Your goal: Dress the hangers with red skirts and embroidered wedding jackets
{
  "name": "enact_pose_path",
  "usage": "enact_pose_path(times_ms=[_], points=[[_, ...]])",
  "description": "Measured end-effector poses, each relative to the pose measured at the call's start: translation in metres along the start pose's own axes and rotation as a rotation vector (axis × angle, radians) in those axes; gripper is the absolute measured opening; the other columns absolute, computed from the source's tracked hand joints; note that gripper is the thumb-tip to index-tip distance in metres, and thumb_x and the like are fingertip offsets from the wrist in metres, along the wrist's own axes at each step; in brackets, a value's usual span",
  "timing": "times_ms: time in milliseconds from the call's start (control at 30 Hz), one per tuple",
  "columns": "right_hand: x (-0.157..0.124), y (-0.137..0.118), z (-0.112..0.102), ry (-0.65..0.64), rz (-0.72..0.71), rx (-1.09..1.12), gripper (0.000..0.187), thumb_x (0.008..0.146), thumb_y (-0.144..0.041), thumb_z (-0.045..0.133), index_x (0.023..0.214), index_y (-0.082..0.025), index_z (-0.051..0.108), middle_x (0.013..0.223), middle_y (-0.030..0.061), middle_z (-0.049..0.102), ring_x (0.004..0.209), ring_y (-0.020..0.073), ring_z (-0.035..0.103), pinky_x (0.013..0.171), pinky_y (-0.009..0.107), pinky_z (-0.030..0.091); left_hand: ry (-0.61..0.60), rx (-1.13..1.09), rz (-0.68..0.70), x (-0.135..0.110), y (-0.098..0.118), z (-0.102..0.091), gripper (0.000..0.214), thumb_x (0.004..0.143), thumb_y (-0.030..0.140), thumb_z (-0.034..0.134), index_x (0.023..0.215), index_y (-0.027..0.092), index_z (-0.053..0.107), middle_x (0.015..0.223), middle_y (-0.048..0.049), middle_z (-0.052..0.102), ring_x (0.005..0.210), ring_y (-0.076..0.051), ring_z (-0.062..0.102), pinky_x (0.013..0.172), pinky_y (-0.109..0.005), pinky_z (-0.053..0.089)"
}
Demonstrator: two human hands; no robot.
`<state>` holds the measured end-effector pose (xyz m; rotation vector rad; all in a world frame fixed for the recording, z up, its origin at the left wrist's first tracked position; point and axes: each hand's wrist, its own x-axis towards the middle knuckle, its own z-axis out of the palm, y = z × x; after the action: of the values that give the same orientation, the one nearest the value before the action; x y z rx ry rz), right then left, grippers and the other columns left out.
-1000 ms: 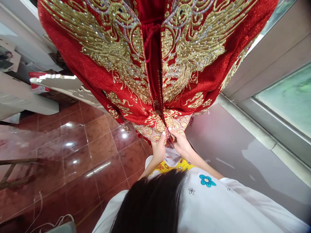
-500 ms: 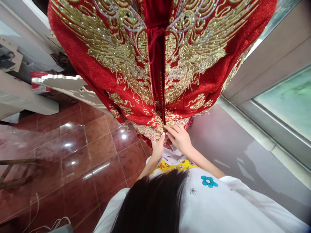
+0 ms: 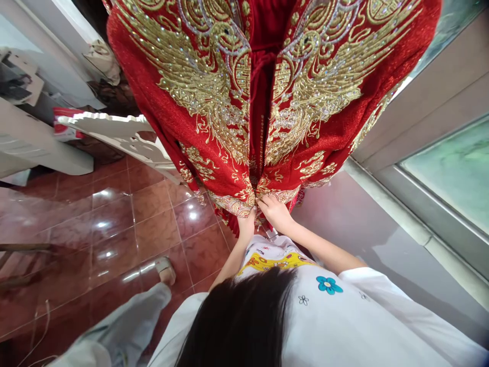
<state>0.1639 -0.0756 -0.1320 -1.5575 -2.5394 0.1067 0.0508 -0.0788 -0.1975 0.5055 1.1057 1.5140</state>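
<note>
A red garment (image 3: 214, 102) with heavy gold and bead embroidery hangs in front of me, its two front panels meeting at a centre opening (image 3: 260, 137). Both my hands are at the bottom hem where the panels meet. My left hand (image 3: 246, 224) pinches the left panel's hem edge. My right hand (image 3: 277, 211) is closed on the right panel's hem edge, fingers pressed against the gold trim. What sits between the fingertips is hidden. My white printed shirt and dark hair fill the lower frame.
Glossy red floor tiles (image 3: 114, 224) lie to the left. A white carved piece (image 3: 126, 137) and white furniture (image 3: 34, 153) stand behind the garment at left. A window sill and frame (image 3: 420, 178) run along the right. My leg and foot (image 3: 164, 270) step forward.
The view has shifted so the garment sits further right. My hands rose slightly along the hem and stay closed on it. My leg and foot have come into view at lower left.
</note>
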Motion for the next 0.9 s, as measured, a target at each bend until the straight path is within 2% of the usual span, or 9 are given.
enact_pose_path(times_ms=[100, 233, 367, 567, 733, 800, 900], points=[[-0.002, -0.004, 0.000, -0.011, -0.005, -0.031, 0.032, 0.092, -0.013, 0.040, 0.119, -0.013, 0.058, 0.104, 0.0132, 0.060, 0.096, 0.0217, 0.052, 0.070, 0.029, 0.048, -0.012, -0.013, -0.003, -0.003, -0.001, -0.001, 0.065, 0.063, 0.012, 0.076, 0.122, 0.019, 0.050, 0.123, -0.0093, 0.059, 0.118, -0.019, 0.054, 0.103, -0.034, 0.041], [-0.004, 0.000, 0.002, -0.012, -0.020, -0.012, 0.020, 0.092, -0.014, 0.042, 0.098, -0.013, 0.061, 0.096, 0.0112, 0.059, 0.092, 0.0204, 0.053, 0.071, 0.028, 0.046, -0.097, -0.082, -0.046, -0.006, 0.000, 0.002, 0.075, 0.059, 0.011, 0.077, 0.127, 0.020, 0.045, 0.121, -0.0087, 0.059, 0.110, -0.017, 0.057, 0.101, -0.034, 0.042], [-0.006, 0.002, -0.003, -0.032, -0.062, 0.012, 0.019, 0.092, -0.012, 0.041, 0.098, -0.013, 0.058, 0.098, 0.0109, 0.057, 0.091, 0.0196, 0.052, 0.072, 0.029, 0.045, -0.117, -0.169, -0.108, -0.007, 0.004, 0.007, 0.082, 0.054, 0.011, 0.079, 0.128, 0.021, 0.044, 0.115, -0.0062, 0.061, 0.099, -0.015, 0.060, 0.097, -0.034, 0.044], [0.007, -0.004, -0.022, -0.129, -0.086, -0.071, 0.022, 0.091, -0.008, 0.036, 0.097, -0.013, 0.057, 0.100, 0.0134, 0.058, 0.092, 0.0220, 0.053, 0.069, 0.031, 0.046, -0.102, -0.185, -0.140, -0.005, 0.006, 0.008, 0.048, 0.053, 0.018, 0.081, 0.097, 0.016, 0.060, 0.095, -0.0041, 0.066, 0.090, -0.016, 0.062, 0.091, -0.034, 0.046], [0.038, 0.000, -0.043, 0.019, 0.063, -0.057, 0.023, 0.092, -0.011, 0.033, 0.102, -0.012, 0.054, 0.101, 0.0151, 0.057, 0.095, 0.0236, 0.052, 0.065, 0.029, 0.044, -0.021, -0.189, -0.171, -0.001, 0.005, -0.006, 0.038, 0.051, 0.022, 0.082, 0.080, 0.015, 0.059, 0.070, 0.0018, 0.062, 0.066, -0.012, 0.061, 0.081, -0.034, 0.050], [0.043, 0.002, -0.043, 0.036, 0.073, -0.005, 0.022, 0.093, -0.013, 0.034, 0.102, -0.013, 0.054, 0.100, 0.0136, 0.057, 0.093, 0.0218, 0.053, 0.068, 0.029, 0.044, 0.002, -0.194, -0.176, 0.001, 0.007, -0.011, 0.039, 0.050, 0.022, 0.082, 0.080, 0.015, 0.058, 0.071, 0.0022, 0.062, 0.067, -0.012, 0.061, 0.082, -0.034, 0.050], [0.035, 0.005, -0.025, 0.005, 0.067, 0.095, 0.019, 0.091, -0.013, 0.037, 0.096, -0.014, 0.055, 0.096, 0.0112, 0.058, 0.089, 0.0204, 0.053, 0.070, 0.028, 0.044, 0.003, -0.202, -0.174, 0.003, 0.013, -0.012, 0.036, 0.054, 0.027, 0.081, 0.080, 0.015, 0.059, 0.076, -0.0004, 0.064, 0.074, -0.013, 0.063, 0.084, -0.033, 0.049]])
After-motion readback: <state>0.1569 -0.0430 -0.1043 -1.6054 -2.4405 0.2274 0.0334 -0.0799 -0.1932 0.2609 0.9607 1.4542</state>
